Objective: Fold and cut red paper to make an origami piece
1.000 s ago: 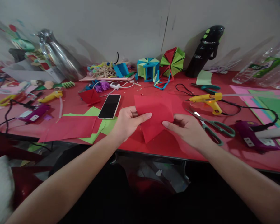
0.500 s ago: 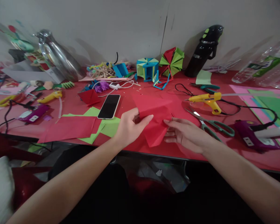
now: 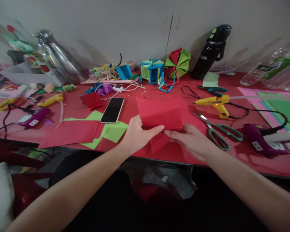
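Note:
A creased sheet of red paper [image 3: 159,112] is held up over the near edge of the table, between both hands. My left hand [image 3: 140,132] grips its left side, thumb lying across the front. From the right, my right hand [image 3: 187,138] pinches the paper, its thumb tip almost meeting the left thumb; its other fingers are largely hidden behind the sheet. Left of my left hand lie a phone [image 3: 112,110], green paper [image 3: 116,131] and a red sheet [image 3: 74,131]. Scissors with green handles [image 3: 218,132] rest just beyond my right hand.
A yellow glue gun [image 3: 215,104] with a lit orange light and a purple power adapter [image 3: 265,140] lie right. Folded paper shapes [image 3: 152,71], a black bottle [image 3: 211,53] and a steel jug [image 3: 60,58] stand along the wall. Coloured sheets [image 3: 280,108] are stacked far right.
The red paper has turned so its upper part faces me more squarely. My right hand has shifted in, bringing both thumbs together at the paper's middle.

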Available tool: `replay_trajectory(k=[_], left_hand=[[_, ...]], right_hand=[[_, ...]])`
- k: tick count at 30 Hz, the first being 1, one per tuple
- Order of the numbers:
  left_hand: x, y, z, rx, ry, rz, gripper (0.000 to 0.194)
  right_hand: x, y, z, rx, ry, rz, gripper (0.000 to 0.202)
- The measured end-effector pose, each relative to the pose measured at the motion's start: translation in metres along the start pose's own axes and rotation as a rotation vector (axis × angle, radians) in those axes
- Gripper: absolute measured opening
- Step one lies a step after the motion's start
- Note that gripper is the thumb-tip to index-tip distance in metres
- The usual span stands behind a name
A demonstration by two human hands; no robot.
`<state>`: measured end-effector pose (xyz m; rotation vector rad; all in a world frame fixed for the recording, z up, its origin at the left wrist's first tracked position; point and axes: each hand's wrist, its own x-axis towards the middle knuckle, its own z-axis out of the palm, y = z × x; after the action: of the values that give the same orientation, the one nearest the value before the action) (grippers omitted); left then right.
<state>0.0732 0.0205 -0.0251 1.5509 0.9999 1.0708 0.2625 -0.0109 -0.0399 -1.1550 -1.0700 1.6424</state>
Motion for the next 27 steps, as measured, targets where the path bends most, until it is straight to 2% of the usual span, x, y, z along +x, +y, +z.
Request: replay_trajectory(k=[5, 9, 12, 15, 19, 23, 25, 27], left_hand=[[0.004, -0.004, -0.004, -0.225, -0.025, -0.056, 0.034], [0.006, -0.006, -0.007, -0.376, -0.019, -0.155, 0.031], [0.007, -0.004, -0.009, -0.444, -0.024, -0.229, 0.031], [0.008, -0.001, -0.011, -0.463, -0.026, -0.234, 0.03], [0.01, 0.002, -0.013, -0.443, 0.02, -0.22, 0.027], [0.013, 0.001, -0.021, -0.396, 0.067, -0.271, 0.03], [0.014, 0.001, -0.025, -0.324, 0.074, -0.204, 0.032], [0.013, 0.001, -0.03, -0.129, 0.092, 0.001, 0.028]], right_hand=[[0.001, 0.0, -0.003, -0.091, -0.031, -0.013, 0.025], [0.001, 0.0, -0.003, -0.048, -0.013, -0.049, 0.024], [0.0, 0.0, -0.002, -0.01, 0.01, -0.112, 0.02], [0.001, 0.003, -0.001, 0.015, 0.042, -0.137, 0.018], [0.003, 0.005, 0.0, 0.07, 0.053, -0.067, 0.019], [0.005, -0.004, -0.005, 0.23, 0.141, 0.113, 0.014], [0.005, -0.011, -0.009, 0.332, 0.158, 0.212, 0.011], [0.004, -0.017, -0.014, 0.421, 0.118, 0.261, 0.009]])
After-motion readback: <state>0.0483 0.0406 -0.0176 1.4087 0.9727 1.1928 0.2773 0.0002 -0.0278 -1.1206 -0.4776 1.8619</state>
